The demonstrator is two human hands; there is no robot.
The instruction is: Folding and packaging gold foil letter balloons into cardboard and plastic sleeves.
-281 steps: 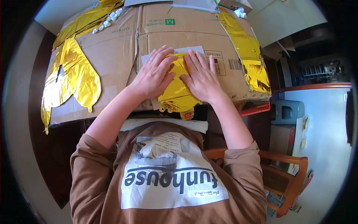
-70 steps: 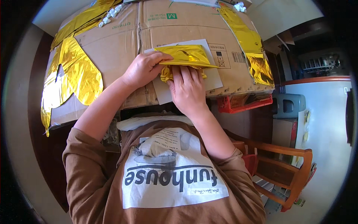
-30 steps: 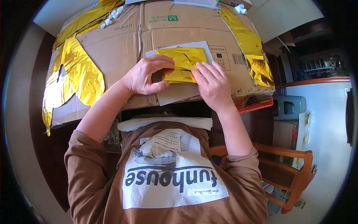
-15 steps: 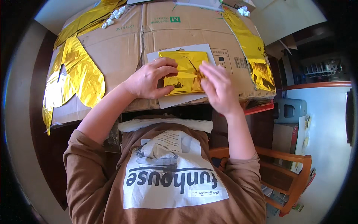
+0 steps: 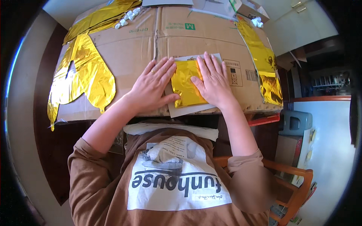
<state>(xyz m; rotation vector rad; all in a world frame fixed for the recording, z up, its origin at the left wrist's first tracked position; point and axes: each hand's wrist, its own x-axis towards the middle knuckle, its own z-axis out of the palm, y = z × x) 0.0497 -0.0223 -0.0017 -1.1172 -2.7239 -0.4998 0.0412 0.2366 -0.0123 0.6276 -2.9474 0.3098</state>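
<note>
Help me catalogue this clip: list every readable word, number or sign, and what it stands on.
Located, not copied:
Brown shirt: large black lettering, upside down; smaller lines unclear.
Cardboard: green lettering, upper left.
Cardboard: white letter on green square, green lettering beside.
Cardboard: barcode; black-outlined panel with symbols, fine print too small.
Near top edge of white card: dark marks, unreadable.
Folded gold foil: no print visible.

Wdn chair (image 5: 290, 169) at R, gray-blue plstc stool (image 5: 306, 122) beyond, red crate (image 5: 266, 120) nrby.

Brown wd. chair (image 5: 288, 169), grey-blue stool (image 5: 304, 123) & wht. cabinet (image 5: 303, 28) on R; pale wall (image 5: 22, 113), dk. brown panel (image 5: 47, 147) on L.
</note>
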